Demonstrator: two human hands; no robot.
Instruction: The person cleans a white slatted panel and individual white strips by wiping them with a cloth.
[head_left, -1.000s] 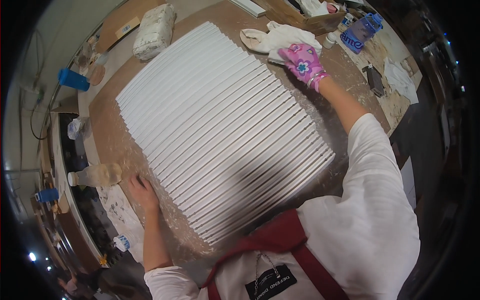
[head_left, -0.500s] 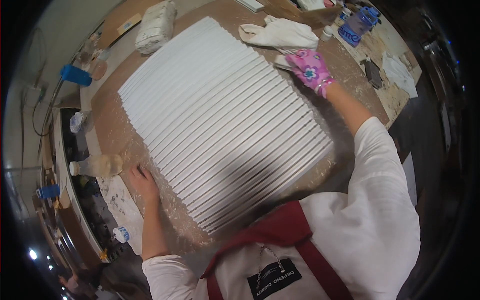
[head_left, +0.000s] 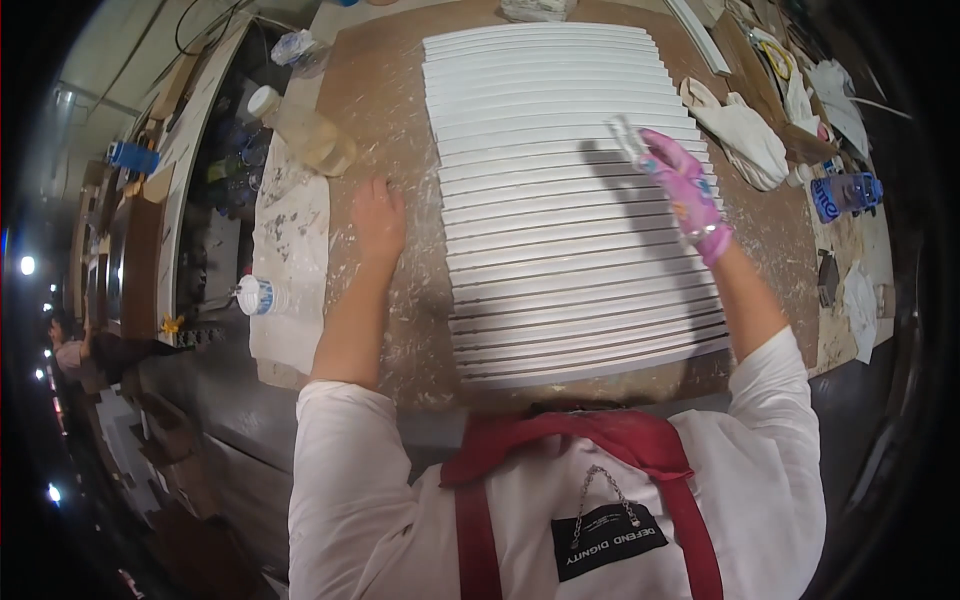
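Gloved in pink, the right hand [head_left: 682,192] rests on the white ribbed panel [head_left: 570,200], fingers closed around a small clear piece [head_left: 628,136] held against the slats. That panel lies flat across the middle of the dusty brown worktable [head_left: 385,90]. Bare and spread open, the left hand [head_left: 379,217] presses palm-down on the table just left of the panel. White cloths [head_left: 745,135] sit to the right; a plastic bottle [head_left: 305,130] lies at the upper left.

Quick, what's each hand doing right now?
Left hand: open, flat on the dusty workbench.
Right hand: pink-gloved, closed on a small clear tool, over the white ribbed panel.
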